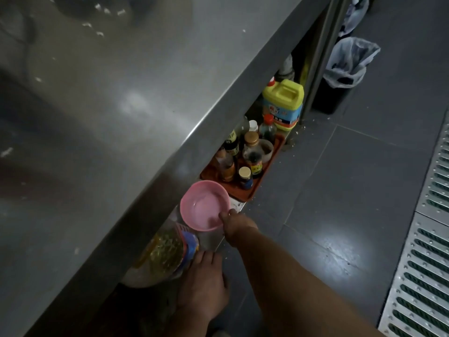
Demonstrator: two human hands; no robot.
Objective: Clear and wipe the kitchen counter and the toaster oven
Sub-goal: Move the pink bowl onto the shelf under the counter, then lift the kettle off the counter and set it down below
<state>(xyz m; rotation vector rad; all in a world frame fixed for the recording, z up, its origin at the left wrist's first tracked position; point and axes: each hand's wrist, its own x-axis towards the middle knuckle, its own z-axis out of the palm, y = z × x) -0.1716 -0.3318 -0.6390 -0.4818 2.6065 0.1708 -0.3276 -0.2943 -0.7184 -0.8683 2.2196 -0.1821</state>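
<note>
A round pink plastic bowl is pinched at its near rim by the right hand, thumb over the edge, and is held tilted at the mouth of the lower shelf beneath the stainless-steel surface. The bowl's inside is seen to be glossy, with a little clear liquid pooled low in it. The left hand is laid, fingers fairly straight and nothing gripped, against a large clear plastic jug of yellow oil with a blue and pink label, which is lying just left of the right hand. The steel surface above both hands is dull grey, streaked and dotted with pale specks. Beyond the bowl, a red-brown tray crowded with small sauce bottles and jars is seen, then a yellow detergent jug. Farther right, a dark bin lined with a pale bag stands on the grey tiled floor.
</note>
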